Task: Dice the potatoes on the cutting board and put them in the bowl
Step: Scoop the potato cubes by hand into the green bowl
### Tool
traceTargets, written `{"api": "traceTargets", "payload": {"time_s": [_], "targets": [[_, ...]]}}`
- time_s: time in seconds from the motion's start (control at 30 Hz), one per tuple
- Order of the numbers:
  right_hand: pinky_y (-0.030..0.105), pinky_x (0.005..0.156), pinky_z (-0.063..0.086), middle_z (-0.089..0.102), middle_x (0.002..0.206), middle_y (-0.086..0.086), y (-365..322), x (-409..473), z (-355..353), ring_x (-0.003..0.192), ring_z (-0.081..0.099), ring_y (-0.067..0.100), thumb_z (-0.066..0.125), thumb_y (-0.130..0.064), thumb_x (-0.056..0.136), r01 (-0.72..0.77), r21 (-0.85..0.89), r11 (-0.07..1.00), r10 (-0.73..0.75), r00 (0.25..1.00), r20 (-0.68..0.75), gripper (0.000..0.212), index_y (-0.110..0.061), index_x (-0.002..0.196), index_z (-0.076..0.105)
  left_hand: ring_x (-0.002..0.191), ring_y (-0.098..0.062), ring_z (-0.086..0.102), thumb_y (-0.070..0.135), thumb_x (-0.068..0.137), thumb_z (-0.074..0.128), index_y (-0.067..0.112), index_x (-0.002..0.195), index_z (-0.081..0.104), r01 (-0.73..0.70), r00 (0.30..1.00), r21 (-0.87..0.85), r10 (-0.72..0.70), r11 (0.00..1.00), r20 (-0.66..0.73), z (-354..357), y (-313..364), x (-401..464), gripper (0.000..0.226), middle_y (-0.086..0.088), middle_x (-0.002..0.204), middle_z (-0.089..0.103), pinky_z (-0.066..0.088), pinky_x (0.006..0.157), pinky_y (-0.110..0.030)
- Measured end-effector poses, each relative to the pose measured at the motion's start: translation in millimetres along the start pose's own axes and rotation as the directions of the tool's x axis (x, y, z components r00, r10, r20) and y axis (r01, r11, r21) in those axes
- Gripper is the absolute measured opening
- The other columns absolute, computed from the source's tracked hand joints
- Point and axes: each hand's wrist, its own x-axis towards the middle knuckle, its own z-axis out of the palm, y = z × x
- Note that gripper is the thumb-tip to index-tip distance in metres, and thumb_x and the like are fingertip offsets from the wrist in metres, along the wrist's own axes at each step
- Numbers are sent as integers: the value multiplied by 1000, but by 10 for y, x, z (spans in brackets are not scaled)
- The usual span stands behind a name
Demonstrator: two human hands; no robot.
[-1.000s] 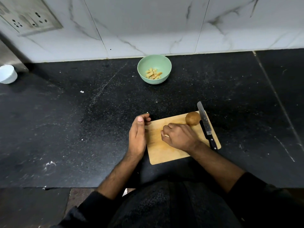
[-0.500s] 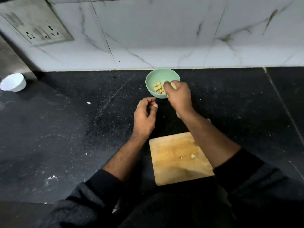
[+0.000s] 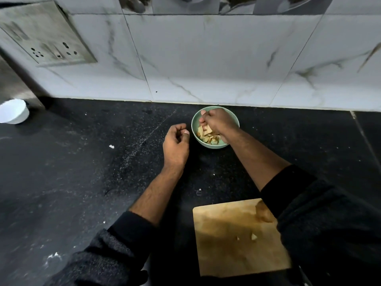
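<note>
Overhead, at the kitchen tabletop [image 3: 82,172]: a person is part-way through moving cut potato from board to bowl.
Right hand [image 3: 219,123]: over the green bowl [image 3: 194,120], fingers curled downward above the contents; whether it holds a piece cannot be told.
Left hand [image 3: 176,142]: just left of the bowl, fingers loosely curled, holding nothing.
Diced potato [image 3: 206,133]: pale, irregular pieces piled in the bowl, which sits close to the wall tiles.
Cutting board [image 3: 226,254]: wooden, near the person; two small scraps [image 3: 254,236] lie on it, its right part hidden under the dark sleeve.
Whole potato: a brownish shape [image 3: 265,212] at the sleeve's edge may be one; too hidden to be sure.
Handling, by judgement: the dice look light and firm, likely damp and slippery on cut faces, so they are best scooped several at a time in cupped fingers; stray bits call for a fingertip pinch.
Also present: a white cup [image 3: 13,111] far left and a wall socket plate [image 3: 47,36].
</note>
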Motion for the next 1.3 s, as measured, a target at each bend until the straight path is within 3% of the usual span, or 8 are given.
{"api": "traceTargets", "payload": {"time_s": [0.2,0.33,0.57,0.67,0.9,1.03,1.13,1.3], "targets": [[30,78,61,74,78,-2,17,-47,-82,73,73,9,60,-1,89,130,-28,991,-132,987,-95,21,-20,89,67,87,5,62,12,98,60,13,116,66,37,999,-35,-36,999,24,24,-63,-121,19,6,104,70,51,81,-15],[18,69,52,66,74,-9,-43,-161,-234,68,59,1,87,-17,74,237,-199,951,-273,944,-183,20,-24,80,69,94,-2,66,12,99,60,15,114,67,21,998,-54,-18,998,55,12,10,-219,17,6,105,71,52,84,-16],[24,44,43,65,56,1,-234,-575,-387,38,50,10,56,-44,100,187,24,982,-177,960,-217,38,-12,86,71,99,-6,66,12,99,60,15,115,67,-32,994,-70,39,997,100,-44,162,-466,18,5,107,72,55,90,-24],[28,62,48,62,56,-5,-242,-759,-427,56,59,12,32,-69,97,122,-34,992,-127,948,-293,71,-17,72,73,101,-4,65,15,99,61,16,118,66,-51,992,-66,58,997,114,-55,264,-600,20,6,110,70,55,93,-26],[41,112,22,62,127,7,-208,-768,-489,124,49,20,18,-76,94,-92,522,848,40,993,110,81,-18,116,70,100,-4,65,16,99,61,17,119,66,-104,985,-86,115,991,132,-130,460,-906,20,7,110,70,55,92,-27],[35,90,47,69,109,1,-48,-736,-420,107,62,20,50,-51,99,123,53,991,-121,992,-31,40,-17,106,70,97,-4,65,15,99,61,17,118,67,-125,985,-68,132,990,115,-261,484,-939,20,7,107,71,54,88,-21],[34,92,45,72,104,-4,214,-729,-348,105,63,20,68,-48,88,271,-607,747,-254,960,115,24,-27,98,73,92,1,64,13,98,61,20,114,68,-122,988,-62,127,991,85,-345,450,-949,18,10,104,70,52,85,-16],[34,89,38,72,92,-8,293,-921,-259,97,63,17,77,-60,73,376,-766,521,-413,897,159,36,-32,95,73,92,4,64,14,98,62,21,111,68,-96,990,-48,100,994,95,-396,332,-940,16,12,102,70,51,82,-16]]}}
